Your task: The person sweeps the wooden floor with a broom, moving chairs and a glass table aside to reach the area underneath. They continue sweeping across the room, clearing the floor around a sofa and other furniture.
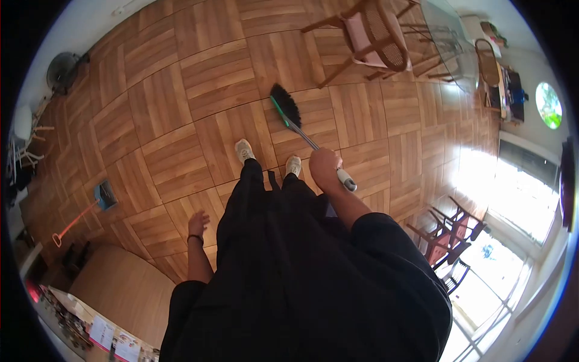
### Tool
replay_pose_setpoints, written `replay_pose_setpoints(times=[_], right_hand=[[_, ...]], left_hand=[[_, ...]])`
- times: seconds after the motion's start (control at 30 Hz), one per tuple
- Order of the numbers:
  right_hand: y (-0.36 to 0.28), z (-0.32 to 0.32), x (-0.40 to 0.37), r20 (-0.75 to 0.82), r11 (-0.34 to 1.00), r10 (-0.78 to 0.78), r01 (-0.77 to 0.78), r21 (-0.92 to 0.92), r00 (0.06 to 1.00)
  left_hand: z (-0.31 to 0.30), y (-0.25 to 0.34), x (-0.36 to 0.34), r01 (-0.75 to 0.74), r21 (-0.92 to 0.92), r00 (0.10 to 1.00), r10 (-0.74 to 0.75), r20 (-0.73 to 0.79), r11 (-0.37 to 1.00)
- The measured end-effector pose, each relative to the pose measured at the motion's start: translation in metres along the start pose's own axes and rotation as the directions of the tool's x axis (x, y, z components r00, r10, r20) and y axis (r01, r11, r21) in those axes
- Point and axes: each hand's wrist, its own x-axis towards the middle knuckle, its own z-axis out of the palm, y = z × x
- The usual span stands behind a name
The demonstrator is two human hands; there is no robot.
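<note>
My right hand (pixel 325 165) is closed round the grey handle of a broom (pixel 286 110). Its black bristles and green edge lie over the wood-patterned floor (pixel 223 78), ahead of my shoes, and the pale handle end sticks out behind the fist. On the other side, my left hand (pixel 198 223) hangs beside my leg with fingers apart, holding nothing, a dark band at its wrist. A blue dustpan (pixel 105 195) with an orange handle rests on the floor at the left, away from both hands.
A chair (pixel 368 36) with a pink seat stands at the upper right, near a glass table (pixel 449 45). Dark wooden chairs (pixel 449 235) are by the bright windows at right. A fan (pixel 63 72) is upper left; a wooden counter (pixel 123 289) is lower left.
</note>
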Motion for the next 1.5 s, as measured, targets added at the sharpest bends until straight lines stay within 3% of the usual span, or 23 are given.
replay_pose_setpoints(times=[0.1,0.2,0.3,0.43,0.53,0.6,0.73,0.8,0.87,0.93,1.03,1.13,1.23,1.37,1.43,1.5], right_hand=[[-0.062,-0.018,0.009,-0.041,0.997,-0.079,0.079,-0.001,0.996],[-0.119,-0.045,0.001,-0.06,0.972,-0.235,0.235,0.001,0.97],[-0.172,-0.059,0.006,-0.048,0.922,-0.386,0.387,0.014,0.921],[-0.199,-0.07,0.036,-0.01,0.874,-0.486,0.486,0.014,0.874],[-0.173,-0.089,0.054,0.102,0.932,-0.338,0.318,0.173,0.936],[-0.133,-0.104,0.057,0.19,0.929,-0.359,0.331,0.164,0.914],[-0.02,-0.072,0.075,-0.048,0.886,-0.412,0.412,0.21,0.91],[0.024,-0.111,0.045,0.044,0.918,-0.352,0.335,0.21,0.935],[0.071,-0.119,0.031,-0.032,0.945,-0.277,0.278,0.171,0.96],[0.106,-0.141,0.019,0.004,0.986,-0.144,0.143,0.088,0.99],[0.149,-0.158,0.016,-0.132,0.999,0.01,-0.005,0.038,0.991],[0.181,-0.167,0.037,-0.181,0.997,0.069,-0.064,0.033,0.981],[0.214,-0.133,0.095,-0.167,0.994,0.111,-0.109,0.018,0.98],[0.201,-0.085,0.166,-0.081,0.996,0.084,-0.08,0.043,0.993],[0.183,-0.082,0.179,-0.09,0.994,0.008,0.002,0.11,0.996],[0.167,-0.076,0.197,-0.077,0.992,-0.106,0.111,0.063,0.991]], left_hand=[[-0.025,0.049,-0.001,-0.146,-0.047,0.988,0.143,-0.055,0.988],[-0.049,0.074,-0.008,-0.185,-0.094,0.977,0.173,-0.125,0.978],[-0.072,0.051,0.006,-0.18,-0.184,0.979,0.157,-0.132,0.966],[-0.074,-0.007,0.026,-0.001,-0.241,0.991,-0.032,-0.133,0.971],[-0.06,-0.034,0.013,0.201,-0.312,0.974,-0.223,-0.036,0.929],[-0.046,-0.06,0.02,0.258,-0.372,0.961,-0.276,0.005,0.892],[-0.017,-0.038,0.005,0.304,-0.28,0.951,-0.309,0.03,0.91],[-0.007,-0.031,0.021,0.307,-0.25,0.951,-0.302,0.061,0.918],[0.003,-0.001,0.027,0.255,-0.243,0.967,-0.253,0.039,0.936],[0.009,0.034,0.035,0.154,-0.235,0.988,-0.152,0.031,0.96],[0.026,0.091,0.043,-0.017,-0.197,0.998,0.004,-0.066,0.98],[0.051,0.145,0.039,-0.106,-0.172,0.993,0.094,-0.078,0.979],[0.085,0.18,0.024,-0.143,-0.09,0.989,0.139,-0.057,0.986],[0.118,0.195,0.005,-0.128,-0.021,0.991,0.128,-0.03,0.992],[0.131,0.188,-0.007,-0.102,-0.029,0.994,0.101,-0.052,0.994],[0.14,0.18,-0.031,-0.079,-0.03,0.991,0.075,-0.112,0.996]])
